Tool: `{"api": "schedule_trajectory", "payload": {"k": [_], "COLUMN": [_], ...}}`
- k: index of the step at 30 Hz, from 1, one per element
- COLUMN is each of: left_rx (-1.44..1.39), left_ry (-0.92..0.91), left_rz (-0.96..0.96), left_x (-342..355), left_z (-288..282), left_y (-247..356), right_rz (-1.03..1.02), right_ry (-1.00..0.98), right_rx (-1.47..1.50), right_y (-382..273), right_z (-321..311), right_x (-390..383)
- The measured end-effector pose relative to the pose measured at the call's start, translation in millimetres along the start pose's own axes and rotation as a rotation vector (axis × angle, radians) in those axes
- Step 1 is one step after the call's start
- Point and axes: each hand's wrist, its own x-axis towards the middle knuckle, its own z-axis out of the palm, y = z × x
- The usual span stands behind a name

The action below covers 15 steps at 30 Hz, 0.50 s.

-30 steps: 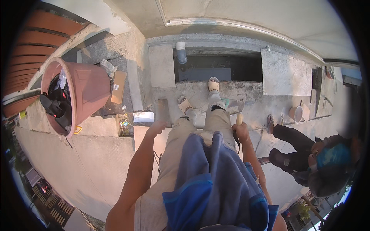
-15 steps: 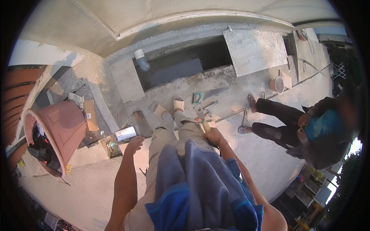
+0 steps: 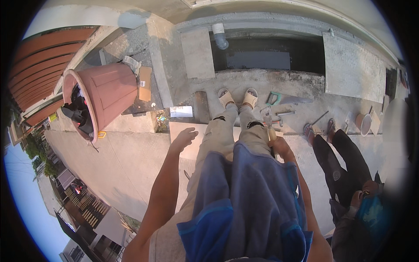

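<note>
At 3 o'clk, R hand [image 3: 281, 146] clamped on tan handle [image 3: 272, 133]; 9 o'clk, L hand [image 3: 185, 138] loose, apart; 10 o'clk, cardboard [image 3: 145, 92] w/ label [image 3: 142, 83], illegible.

A pink bin [image 3: 114, 89] stands toward the floor's [image 3: 109, 166] left edge, cardboard [image 3: 145, 84] beside it. A pipe [image 3: 221, 40] overhangs the far-edge pit [image 3: 306, 53].

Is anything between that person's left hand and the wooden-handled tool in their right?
Yes: both beige-trousered legs stand between the left hand, out to one side, and the wooden-handled tool gripped in the right hand.
</note>
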Motion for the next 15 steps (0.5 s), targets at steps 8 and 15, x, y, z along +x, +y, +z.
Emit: {"api": "schedule_trajectory", "payload": {"k": [8,15], "left_rx": [-0.133,-0.005], "left_ry": [0.005,0.062], "left_rz": [-0.184,-0.009], "left_x": [-3.6,-17.3], "left_z": [27.1,39.4], "left_y": [-104.1,-13.9], "right_rz": [-0.247,-0.263], "right_ry": [-0.171,-0.22], "right_rx": [-0.376,-0.337], "right_y": [31.4,30.2], "right_z": [-23.4,-27.0], "right_x": [31.7,45.3]}}
